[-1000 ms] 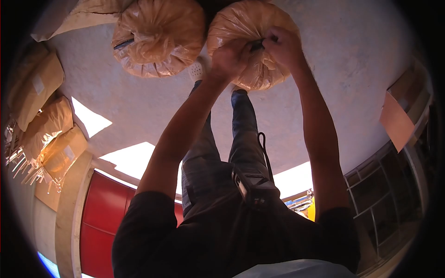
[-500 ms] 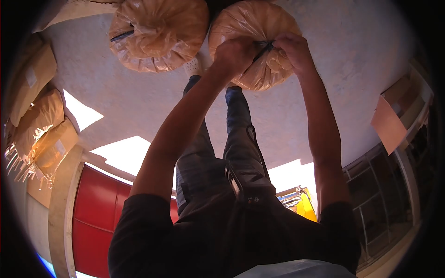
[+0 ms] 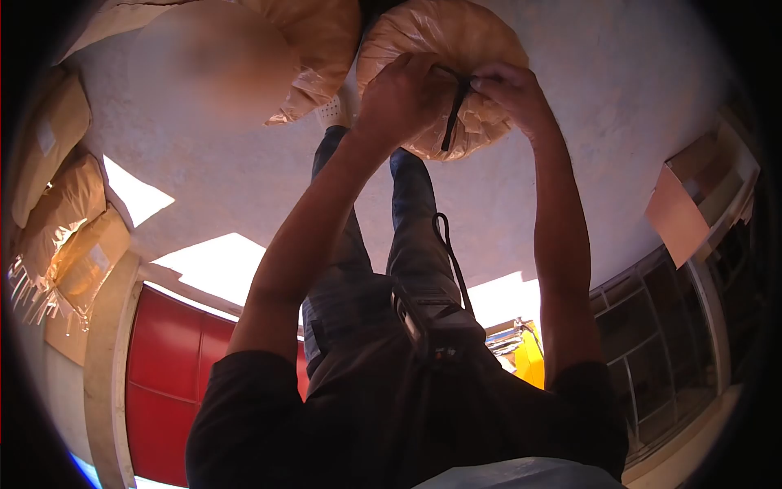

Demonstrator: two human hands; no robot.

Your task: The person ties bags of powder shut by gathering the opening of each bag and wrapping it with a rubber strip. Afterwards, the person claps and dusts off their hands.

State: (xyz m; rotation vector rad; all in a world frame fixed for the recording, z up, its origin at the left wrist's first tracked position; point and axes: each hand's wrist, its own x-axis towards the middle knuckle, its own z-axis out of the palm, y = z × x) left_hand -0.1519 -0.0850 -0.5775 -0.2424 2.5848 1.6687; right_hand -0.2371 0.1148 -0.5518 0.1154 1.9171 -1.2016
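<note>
Evidently, the left hand (image 3: 401, 94) and right hand (image 3: 515, 91) pinch the strap (image 3: 450, 126) at the gathered top of a bag (image 3: 440, 33) on the floor (image 3: 603, 138). One end hangs loose; whether it is knotted is unclear. Blur hides much of the other bag (image 3: 330, 49).

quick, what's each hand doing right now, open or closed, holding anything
Left hand: fingers curled beside the black tie; whether they grip it is hidden.
Right hand: closed, fingers pinching the tie over the brown bag.

Both arms (image 3: 314, 224) reach forward, hands (image 3: 401, 98) close together
</note>
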